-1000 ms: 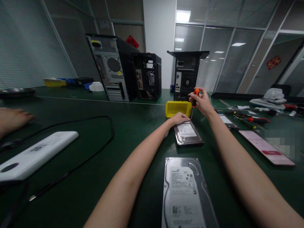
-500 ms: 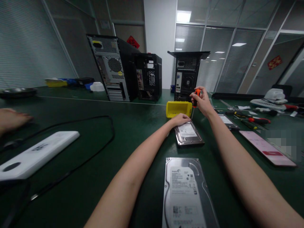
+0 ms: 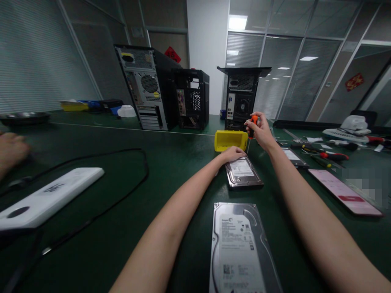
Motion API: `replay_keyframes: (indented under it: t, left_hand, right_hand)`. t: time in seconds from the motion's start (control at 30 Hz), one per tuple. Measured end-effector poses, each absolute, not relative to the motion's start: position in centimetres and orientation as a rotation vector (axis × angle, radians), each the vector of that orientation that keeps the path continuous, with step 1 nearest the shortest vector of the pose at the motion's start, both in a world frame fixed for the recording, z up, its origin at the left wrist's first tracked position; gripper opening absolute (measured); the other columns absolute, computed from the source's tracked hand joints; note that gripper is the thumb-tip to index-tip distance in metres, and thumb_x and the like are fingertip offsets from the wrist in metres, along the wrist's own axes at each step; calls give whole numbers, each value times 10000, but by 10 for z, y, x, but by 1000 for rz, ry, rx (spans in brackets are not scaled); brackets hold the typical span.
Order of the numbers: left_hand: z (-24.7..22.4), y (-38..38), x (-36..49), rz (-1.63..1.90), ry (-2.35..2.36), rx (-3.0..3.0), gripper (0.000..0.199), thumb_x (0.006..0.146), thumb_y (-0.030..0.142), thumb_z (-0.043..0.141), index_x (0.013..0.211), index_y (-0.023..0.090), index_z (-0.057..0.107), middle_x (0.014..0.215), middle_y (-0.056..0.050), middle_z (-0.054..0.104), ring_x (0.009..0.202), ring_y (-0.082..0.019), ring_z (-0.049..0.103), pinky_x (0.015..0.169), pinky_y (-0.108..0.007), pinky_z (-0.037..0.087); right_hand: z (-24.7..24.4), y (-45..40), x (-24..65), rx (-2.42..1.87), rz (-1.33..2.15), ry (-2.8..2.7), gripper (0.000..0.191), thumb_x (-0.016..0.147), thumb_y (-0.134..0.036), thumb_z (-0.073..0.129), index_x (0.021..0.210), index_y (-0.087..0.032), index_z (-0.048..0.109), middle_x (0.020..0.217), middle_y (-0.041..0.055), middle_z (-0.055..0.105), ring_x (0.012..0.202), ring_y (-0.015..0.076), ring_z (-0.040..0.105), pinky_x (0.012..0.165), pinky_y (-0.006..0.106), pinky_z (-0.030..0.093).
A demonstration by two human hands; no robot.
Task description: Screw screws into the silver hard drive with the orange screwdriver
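My left hand [image 3: 233, 153] presses over the far end of a silver hard drive [image 3: 243, 173] with a white label, its fingers holding the drive against the table. In my right hand [image 3: 259, 128] a screwdriver [image 3: 253, 119] with an orange and black handle stands upright. Its thin shaft points down toward the drive's far right corner; where the tip meets it cannot be made out. Just behind the drive is a yellow open box [image 3: 230, 141]. A larger hard drive [image 3: 238, 252] lies label up between my forearms.
Computer cases [image 3: 166, 87] stand at the back. To the right lie another drive [image 3: 293, 158], a phone [image 3: 343, 191] and hand tools [image 3: 332, 156]. On the left are a white device [image 3: 58, 195], a black cable [image 3: 147, 167] and another person's hand [image 3: 12, 150].
The other person's hand at the left has drawn back and its fingers have curled. My hands keep their places on the drive and the screwdriver; the view shifts very slightly.
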State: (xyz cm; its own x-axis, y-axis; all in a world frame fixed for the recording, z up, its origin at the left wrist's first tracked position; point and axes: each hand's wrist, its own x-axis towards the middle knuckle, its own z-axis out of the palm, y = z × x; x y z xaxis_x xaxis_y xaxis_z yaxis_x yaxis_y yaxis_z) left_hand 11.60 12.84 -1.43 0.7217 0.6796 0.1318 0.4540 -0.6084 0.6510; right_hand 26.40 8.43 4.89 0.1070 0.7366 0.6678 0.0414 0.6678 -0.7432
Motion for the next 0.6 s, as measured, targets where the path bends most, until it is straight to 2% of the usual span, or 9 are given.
replay_keyframes:
  t: [0.6]
  left_hand:
    - [-16, 131, 117, 491, 832, 2314, 333, 848, 314, 558, 1050, 116, 733, 1047, -65, 734, 964, -184, 649, 864, -236, 472]
  right_hand:
    - [49, 85, 264, -686, 577, -1398, 410, 736, -398, 709, 1025, -288, 439, 825, -34, 579, 633, 99, 554, 557, 238, 468]
